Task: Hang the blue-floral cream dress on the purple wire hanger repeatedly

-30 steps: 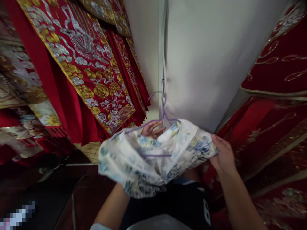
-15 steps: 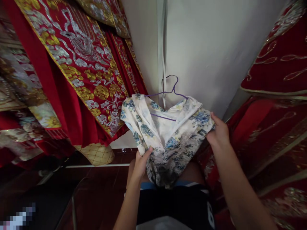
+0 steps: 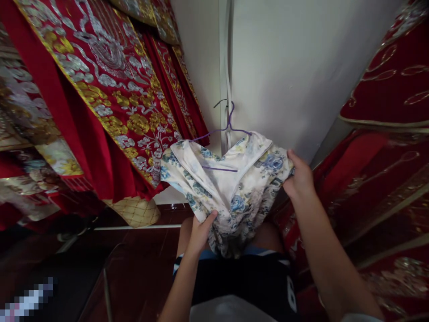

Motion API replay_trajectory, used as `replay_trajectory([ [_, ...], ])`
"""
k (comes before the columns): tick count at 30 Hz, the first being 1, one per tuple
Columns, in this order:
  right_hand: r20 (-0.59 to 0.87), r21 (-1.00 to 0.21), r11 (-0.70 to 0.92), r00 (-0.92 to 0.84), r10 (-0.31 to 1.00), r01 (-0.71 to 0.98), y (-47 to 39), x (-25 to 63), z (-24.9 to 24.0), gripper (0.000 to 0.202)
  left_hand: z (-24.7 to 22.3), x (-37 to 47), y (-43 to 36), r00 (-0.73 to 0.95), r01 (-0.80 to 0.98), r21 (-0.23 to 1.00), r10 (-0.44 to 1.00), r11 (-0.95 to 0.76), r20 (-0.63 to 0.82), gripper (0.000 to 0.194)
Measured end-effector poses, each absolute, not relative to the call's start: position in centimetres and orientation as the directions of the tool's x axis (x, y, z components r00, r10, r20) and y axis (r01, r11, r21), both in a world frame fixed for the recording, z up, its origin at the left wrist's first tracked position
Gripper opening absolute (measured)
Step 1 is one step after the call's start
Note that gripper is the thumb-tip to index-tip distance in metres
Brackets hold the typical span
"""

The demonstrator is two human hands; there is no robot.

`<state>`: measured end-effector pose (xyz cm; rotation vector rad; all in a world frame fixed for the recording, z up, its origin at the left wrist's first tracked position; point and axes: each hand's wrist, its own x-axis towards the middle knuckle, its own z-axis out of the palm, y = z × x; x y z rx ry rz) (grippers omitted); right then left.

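Note:
A cream floral garment (image 3: 238, 204) with blue roses and a deep V neckline hangs on a thin purple hanger (image 3: 229, 127). The hanger's hook is free in the air in front of a white cable; whether it touches the cable I cannot tell. My left hand (image 3: 203, 230) pinches the cloth at the lower left of the neckline, thumb on top. My right hand (image 3: 300, 176) grips the sleeve edge on the right, its fingers partly behind the cloth. The garment's lower part bunches over my lap.
Red robes with gold and silver embroidery (image 3: 110, 89) hang at the left. More red embroidered garments (image 3: 385, 80) hang at the right. A white wall (image 3: 284, 58) with a vertical cable (image 3: 229, 53) stands ahead. A pale metal bar (image 3: 137, 227) runs low above the dark red floor.
The garment and hanger have shifted slightly left, and the hanger's hook has swung round to point left. Both hands keep their hold on the cloth.

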<state>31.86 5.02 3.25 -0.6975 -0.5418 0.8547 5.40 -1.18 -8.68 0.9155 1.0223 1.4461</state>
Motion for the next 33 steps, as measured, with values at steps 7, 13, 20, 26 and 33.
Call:
replay_trajectory([
  [7,0.335,-0.746,0.644,0.742,0.581,-0.168,4.1,32.7,-1.1,0.028,-10.8,4.0,-2.4,-0.144,-0.345,0.935,0.980,0.083,-0.140,0.059],
  [13,0.326,-0.825,0.541,0.919,0.221,0.163,1.2,28.4,-5.7,0.031,-10.6,4.7,-3.2,-0.176,-0.231,0.973,0.984,-0.025,-0.017,0.054],
  [20,0.206,-0.977,0.213,0.253,0.945,0.000,-2.9,20.0,-10.6,0.034,-10.9,7.0,-3.7,-0.087,-0.167,0.981,0.993,-0.097,0.083,0.042],
  [26,0.135,-0.986,0.138,0.039,0.990,-0.095,-2.2,20.9,-9.5,0.033,-11.3,6.4,-3.5,-0.155,-0.043,0.980,0.970,-0.194,0.185,0.044],
  [33,0.099,-0.981,0.099,0.013,0.995,-0.168,-2.6,21.3,-9.7,0.028,-12.0,6.8,-3.4,-0.128,-0.061,0.967,0.963,-0.246,0.237,0.045],
])
